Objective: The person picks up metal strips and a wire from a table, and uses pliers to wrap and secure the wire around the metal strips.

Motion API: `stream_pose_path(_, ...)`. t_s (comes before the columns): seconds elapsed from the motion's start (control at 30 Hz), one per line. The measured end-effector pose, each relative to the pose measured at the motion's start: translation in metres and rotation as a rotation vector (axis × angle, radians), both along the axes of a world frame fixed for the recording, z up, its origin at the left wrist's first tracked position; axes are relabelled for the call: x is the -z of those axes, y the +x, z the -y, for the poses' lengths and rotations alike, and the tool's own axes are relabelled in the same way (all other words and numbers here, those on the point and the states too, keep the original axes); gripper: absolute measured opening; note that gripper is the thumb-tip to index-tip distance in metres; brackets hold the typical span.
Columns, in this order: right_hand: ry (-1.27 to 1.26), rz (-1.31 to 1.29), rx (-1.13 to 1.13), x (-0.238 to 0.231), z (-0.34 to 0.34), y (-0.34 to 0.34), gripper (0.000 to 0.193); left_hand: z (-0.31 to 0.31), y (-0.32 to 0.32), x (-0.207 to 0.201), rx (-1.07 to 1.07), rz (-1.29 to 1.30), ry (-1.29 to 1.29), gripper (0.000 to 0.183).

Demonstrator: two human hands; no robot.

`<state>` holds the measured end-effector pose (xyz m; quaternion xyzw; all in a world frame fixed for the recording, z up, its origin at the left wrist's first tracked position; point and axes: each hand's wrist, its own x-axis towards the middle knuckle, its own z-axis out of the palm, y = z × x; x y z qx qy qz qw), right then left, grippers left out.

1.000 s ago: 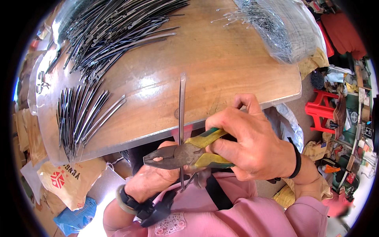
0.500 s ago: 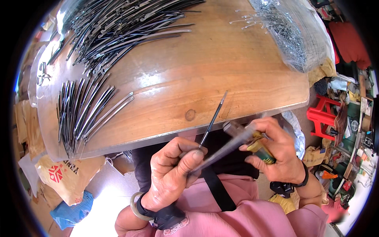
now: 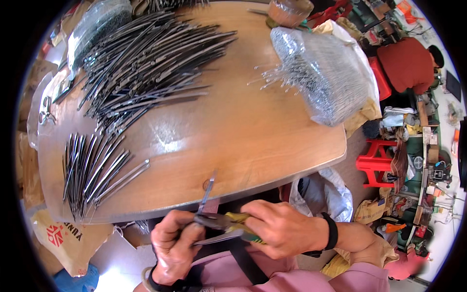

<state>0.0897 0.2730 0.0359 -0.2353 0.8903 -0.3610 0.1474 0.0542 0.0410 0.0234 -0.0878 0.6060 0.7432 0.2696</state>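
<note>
My left hand (image 3: pixel 174 246) pinches a narrow, flat metal strip (image 3: pixel 208 189) between thumb and fingers, just off the table's near edge. The strip's far end points up over the wood. Closed round yellow-and-green handles, my right hand (image 3: pixel 287 229) holds pliers (image 3: pixel 214 222). Their dark jaws are at the strip beside my left fingertips; whether they grip it I cannot tell. A second flat, greyish length (image 3: pixel 220 238) runs below the pliers from my left hand toward the right one, blurred. On the left of the table a small fan of similar strips (image 3: pixel 92 168) lies spread.
A big heap of dark strips (image 3: pixel 151 68) covers the table's far left, with scissors (image 3: pixel 47 111) at the left edge. Clear plastic wraps a bundle of thin wires (image 3: pixel 326 78) at the far right. A round tub (image 3: pixel 290 10) stands behind it. A red stool (image 3: pixel 377 163) is on the floor.
My right hand has brought the pliers leftward to the strip at my left fingertips; before, they were apart. My view has shifted, so the table appears lower and farther left.
</note>
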Motion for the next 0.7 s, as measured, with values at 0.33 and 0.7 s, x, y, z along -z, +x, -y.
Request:
stream_pose_path(0.33,0.189,-0.491,0.222,-0.01,-0.031,-0.079,0.028,0.112,-0.022,-0.001,-0.344,-0.221,-0.545,0.007)
stream_pose_path(0.7,0.42,-0.947,0.131,0.01,-0.006,-0.121,0.013,0.11,-0.11,-0.005,-0.092,-0.916,-0.969,0.043)
